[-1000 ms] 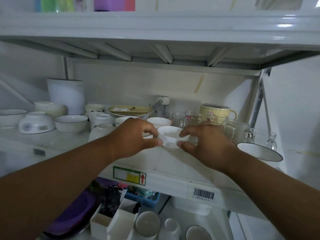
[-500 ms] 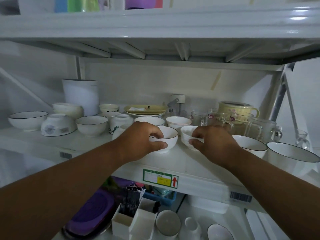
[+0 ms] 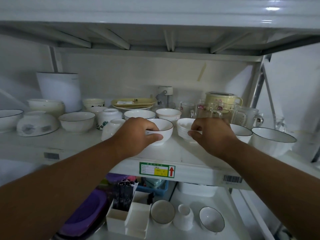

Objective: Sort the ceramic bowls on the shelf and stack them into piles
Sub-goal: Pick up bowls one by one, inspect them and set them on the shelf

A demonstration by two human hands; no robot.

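A white metal shelf (image 3: 190, 163) fills the view, its middle tier crowded with crockery and its front lip carrying a green-and-yellow label (image 3: 156, 169) and a barcode sticker (image 3: 232, 179). At far left on that tier stands a tall white canister (image 3: 59, 90); near it sit a dark-rimmed bowl (image 3: 77, 122) and an upturned bowl with a grey floral print (image 3: 37, 123). At far right, a pale yellow lidded pot (image 3: 223, 101) rises behind a cluster of clear glass mugs (image 3: 245, 115), with a large dark-rimmed bowl (image 3: 271, 139) just to the right, near the edge. At centre, near the front, the person's left hand (image 3: 138, 134) grasps a small white bowl with a thin dark rim (image 3: 163, 130), thumb on its near wall and fingers over the rim. Just beside it on the right, the right hand (image 3: 211, 134) grips a ribbed white bowl (image 3: 183, 130) by its rim. Both bowls appear to rest upright on the shelf, close together; whether they touch cannot be told. On the tier below lie a purple lid (image 3: 86, 213) and more small bowls.
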